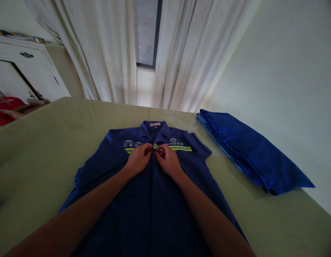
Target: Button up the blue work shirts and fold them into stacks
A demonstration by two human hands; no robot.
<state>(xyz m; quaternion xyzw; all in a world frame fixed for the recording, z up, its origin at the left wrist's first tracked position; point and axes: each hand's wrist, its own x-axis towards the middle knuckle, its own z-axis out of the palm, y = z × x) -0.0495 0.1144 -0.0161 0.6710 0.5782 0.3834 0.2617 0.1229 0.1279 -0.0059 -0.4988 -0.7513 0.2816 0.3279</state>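
A dark blue work shirt (133,203) lies face up with its collar at the far end. Across its chest run a yellow-and-grey reflective stripe (184,148) and white printed lettering. My left hand (139,157) pinches the front placket from the left, just below the collar opening. From the other side, my right hand (168,159) pinches the same placket, its fingertips close to those of the left. Whatever small part of the placket sits between the fingertips is too hidden to make out.
The shirt rests on a pale green table (47,142). To the right lies a pile of folded blue cloth (248,150) near the wall (288,71). Beyond the far edge hang white curtains (109,53). A white cabinet (29,67) stands at the back left.
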